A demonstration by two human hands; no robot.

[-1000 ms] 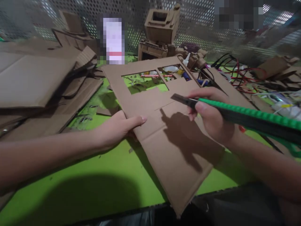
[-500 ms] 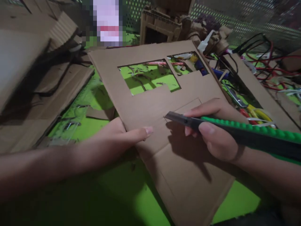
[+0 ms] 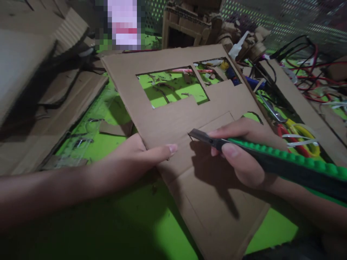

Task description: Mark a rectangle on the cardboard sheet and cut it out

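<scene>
A brown cardboard sheet (image 3: pixel 168 122) lies tilted across the middle, with two cut-out openings near its far edge and thin lines marked or scored nearer me. My left hand (image 3: pixel 146 150) grips its left edge, thumb on top and the other fingers hidden beneath. In my right hand (image 3: pixel 244 151) is a box cutter (image 3: pixel 260 155) with a green ridged grip and dark body. The blade's tip touches the cardboard at the left corner of a lined rectangle. Another opening shows partly behind my right hand.
Scissors (image 3: pixel 303 139) with red and yellow handles lie to the right, beside tangled red and black wires (image 3: pixel 306 83). Cardboard pieces (image 3: pixel 67 104) and a clear ruler (image 3: pixel 78 144) are on the left. A cardboard box structure (image 3: pixel 187 25) stands at the back on the green table (image 3: pixel 130 220).
My right hand and the box cutter's handle have shifted slightly left and down, while the tip stays near the same corner. My left hand keeps its hold on the cardboard.
</scene>
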